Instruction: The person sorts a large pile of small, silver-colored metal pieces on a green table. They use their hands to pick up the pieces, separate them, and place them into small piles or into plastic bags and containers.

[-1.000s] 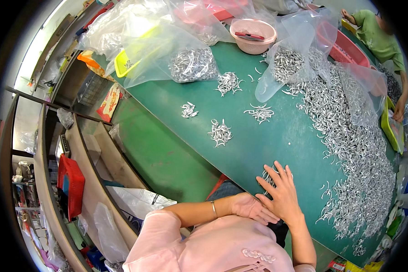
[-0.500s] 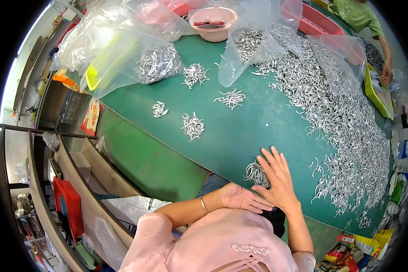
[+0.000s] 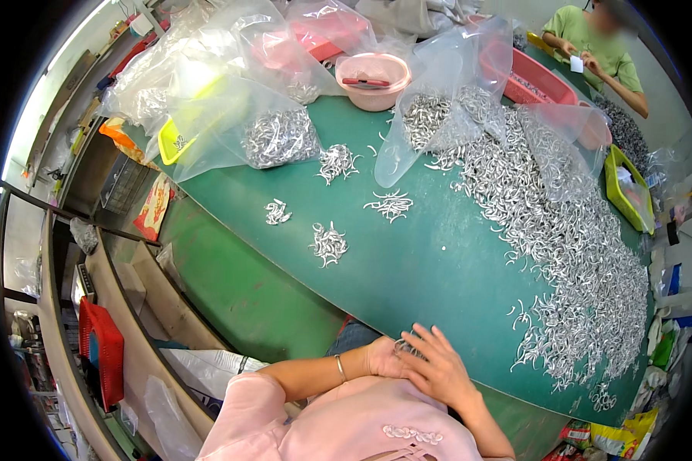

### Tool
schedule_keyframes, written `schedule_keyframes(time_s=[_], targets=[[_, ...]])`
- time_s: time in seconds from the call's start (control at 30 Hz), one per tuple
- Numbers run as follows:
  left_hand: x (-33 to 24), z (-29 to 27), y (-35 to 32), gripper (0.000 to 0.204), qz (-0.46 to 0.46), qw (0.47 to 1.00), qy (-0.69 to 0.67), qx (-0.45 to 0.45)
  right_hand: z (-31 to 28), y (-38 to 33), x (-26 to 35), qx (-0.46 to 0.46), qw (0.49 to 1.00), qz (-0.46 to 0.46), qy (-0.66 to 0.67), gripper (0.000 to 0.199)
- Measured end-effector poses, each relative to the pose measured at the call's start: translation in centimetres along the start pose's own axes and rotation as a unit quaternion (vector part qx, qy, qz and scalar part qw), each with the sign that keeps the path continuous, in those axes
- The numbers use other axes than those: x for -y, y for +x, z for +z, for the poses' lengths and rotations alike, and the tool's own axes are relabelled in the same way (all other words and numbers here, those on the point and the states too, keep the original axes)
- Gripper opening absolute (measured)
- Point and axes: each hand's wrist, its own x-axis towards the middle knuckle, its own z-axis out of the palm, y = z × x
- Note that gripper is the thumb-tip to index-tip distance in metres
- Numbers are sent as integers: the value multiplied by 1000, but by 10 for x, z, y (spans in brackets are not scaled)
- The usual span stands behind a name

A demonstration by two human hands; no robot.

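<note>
At the table's near edge my left hand (image 3: 386, 359) is cupped palm up, with a silver bangle on its wrist. A small bunch of curved silver metal pieces (image 3: 410, 350) lies in it, partly covered by fingers. My right hand (image 3: 443, 370) lies over the bunch with its fingers stretched out, touching the left hand. Farther off on the green table (image 3: 407, 269) are several small heaps of the same pieces, the nearest heap (image 3: 330, 246) to the left. A large spread pile (image 3: 584, 261) of them covers the right side.
Clear plastic bags (image 3: 281, 138) of pieces stand at the back, near a pink bowl (image 3: 373, 81) holding a red-handled tool. A red tray (image 3: 542, 84) and a yellow-green tray (image 3: 627, 188) are at right. A person in green (image 3: 596, 46) holds something white. Shelves (image 3: 123, 307) line the left.
My hands have drawn back toward me, and the near heap has gone from the table into my cupped left hand. The view has tilted up. The other person now holds something white.
</note>
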Motion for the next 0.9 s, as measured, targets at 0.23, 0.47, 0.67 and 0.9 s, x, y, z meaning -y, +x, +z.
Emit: schedule_keyframes(time_s=[0.23, 0.47, 0.67, 0.9], targets=[[-1, 11, 7, 51, -34, 994, 43, -93, 6, -17, 13, -8, 993, -25, 117, 37], [-3, 18, 3, 43, -16, 973, 161, -167, 23, -26, 16, -36, 975, 8, 217, 25], [2, 17, 6, 27, 40, 948, 231, -214, 31, -33, 14, -128, 973, -6, 191, 26], [27, 43, -4, 20, 33, 953, 250, -168, 27, -20, 28, -47, 997, -58, -16, 30]])
